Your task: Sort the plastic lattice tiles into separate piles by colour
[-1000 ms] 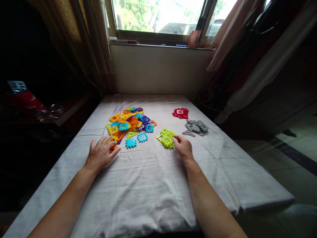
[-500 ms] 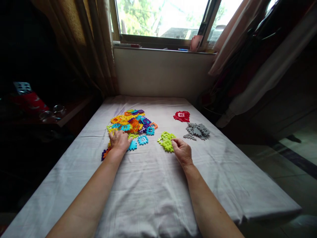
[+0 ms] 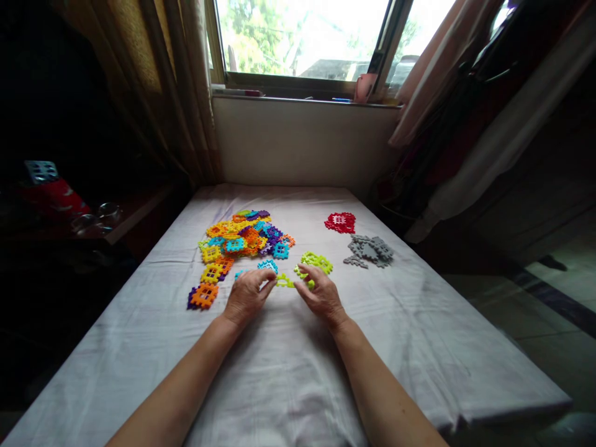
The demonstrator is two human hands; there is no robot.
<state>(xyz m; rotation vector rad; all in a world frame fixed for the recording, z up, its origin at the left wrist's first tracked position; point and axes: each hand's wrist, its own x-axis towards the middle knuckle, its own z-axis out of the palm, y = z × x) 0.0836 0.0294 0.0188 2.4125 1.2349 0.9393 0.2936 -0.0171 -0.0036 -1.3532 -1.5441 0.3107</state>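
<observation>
My left hand (image 3: 249, 295) pinches a lime-green interlocking plastic tile (image 3: 284, 281) by its left edge, just above the sheet. At the tile's other end is my right hand (image 3: 323, 297), its thumb and forefinger apart; whether the thumb touches the tile I cannot tell. A small pile of lime-green tiles (image 3: 321, 263) lies just beyond the right fingers, partly covered by them. Behind my left hand is a blue tile (image 3: 267, 265) with a window grid. The large mixed pile of yellow, orange, blue and purple tiles (image 3: 244, 234) spreads farther left.
Red tiles (image 3: 339, 222) are gathered at the back right, with grey tiles (image 3: 371, 249) nearer. An orange tile (image 3: 205, 296) lies at the left front of the mixed pile. A wrinkled white sheet (image 3: 288, 372) covers the surface. A pink cup (image 3: 364, 87) stands on the windowsill.
My left hand has come right from the mixed pile with a lime-green tile. My right hand has shifted slightly left and nearer, its fingers now parted beside that tile.
</observation>
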